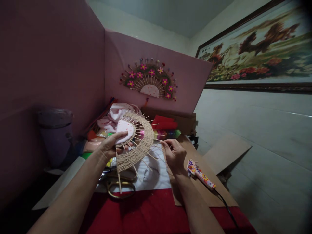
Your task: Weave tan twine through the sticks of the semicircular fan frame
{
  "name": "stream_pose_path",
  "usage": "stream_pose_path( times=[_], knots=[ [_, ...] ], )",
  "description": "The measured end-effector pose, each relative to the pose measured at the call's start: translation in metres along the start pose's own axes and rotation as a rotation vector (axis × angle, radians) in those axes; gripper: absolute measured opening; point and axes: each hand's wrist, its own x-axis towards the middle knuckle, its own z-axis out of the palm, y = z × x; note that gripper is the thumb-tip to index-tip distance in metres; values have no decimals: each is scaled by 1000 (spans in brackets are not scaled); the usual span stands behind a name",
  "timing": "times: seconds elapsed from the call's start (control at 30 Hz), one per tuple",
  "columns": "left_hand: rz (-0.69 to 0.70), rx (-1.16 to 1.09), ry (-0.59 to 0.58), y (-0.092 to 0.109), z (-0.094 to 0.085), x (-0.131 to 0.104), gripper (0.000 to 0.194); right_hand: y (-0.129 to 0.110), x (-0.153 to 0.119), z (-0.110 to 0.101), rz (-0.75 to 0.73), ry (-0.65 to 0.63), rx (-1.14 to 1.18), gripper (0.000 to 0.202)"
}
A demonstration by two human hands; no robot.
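My left hand (113, 143) grips a fan-shaped woven piece (143, 143) by its half-round base, thumb on top and fingers underneath. The base is covered in white cloth with pink spots. Thin wooden sticks spread from it, with a wide band of brown twine woven through them. To the right of the stick tips, my right hand (174, 154) is closed in a pinch on a thin strand of twine (159, 143) that runs toward the woven band. Gold-handled scissors (120, 188) lie below the fan, partly hidden by it.
A finished fan with pink flowers (151, 78) hangs on the pink board (187, 78). A flower-patterned glue gun (201, 175) lies on cardboard (219, 198) at right, its cord trailing forward. Spotted cloth (122, 112) and red material (164, 123) sit behind. Red cloth (146, 214) covers the front.
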Motion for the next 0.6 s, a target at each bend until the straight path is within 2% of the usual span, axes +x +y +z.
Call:
stream_pose_path(
  times=[0.1,0.23,0.43,0.6],
  knots=[
    [-23,98,-73,2,2,-3,18,2,2,-2,-14,8,-13,19],
    [-29,84,-9,1,6,-6,19,5,4,-3,-9,-28,-19,19],
    [-30,85,-40,1,7,-8,17,9,8,-4,18,-99,73,19],
    [-46,126,-4,5,7,-10,15,10,8,-3,61,-121,164,19]
  ],
)
